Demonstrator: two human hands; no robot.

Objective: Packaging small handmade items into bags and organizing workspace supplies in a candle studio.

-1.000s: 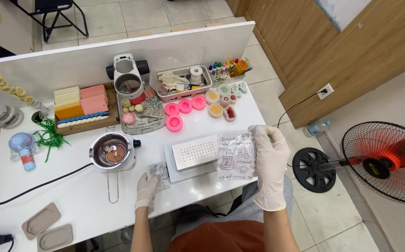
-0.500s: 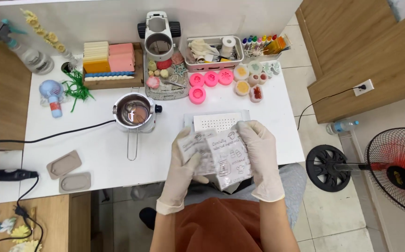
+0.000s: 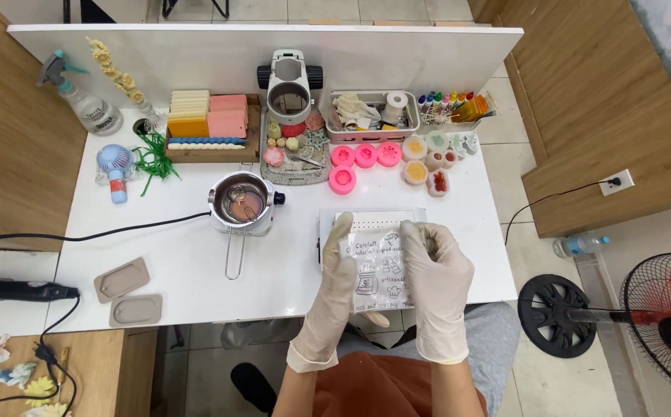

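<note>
Left hand (image 3: 334,279) and right hand (image 3: 436,279), both gloved, pinch a clear printed bag (image 3: 376,270) by its side edges, fingers closed on it, above the white tray (image 3: 374,222). Risk: slick gloves may slip, dropping it.

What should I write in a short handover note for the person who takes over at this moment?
Left hand: gloved, holds the left edge of the clear printed pouch.
Right hand: gloved, holds its right edge.
The pouch is held up flat over the near table edge, in front of the white perforated tray.
The melting pot stands left of the tray; the pink moulds lie behind it.
Done: pouch picked up. Whether it is opened cannot be told.
</note>
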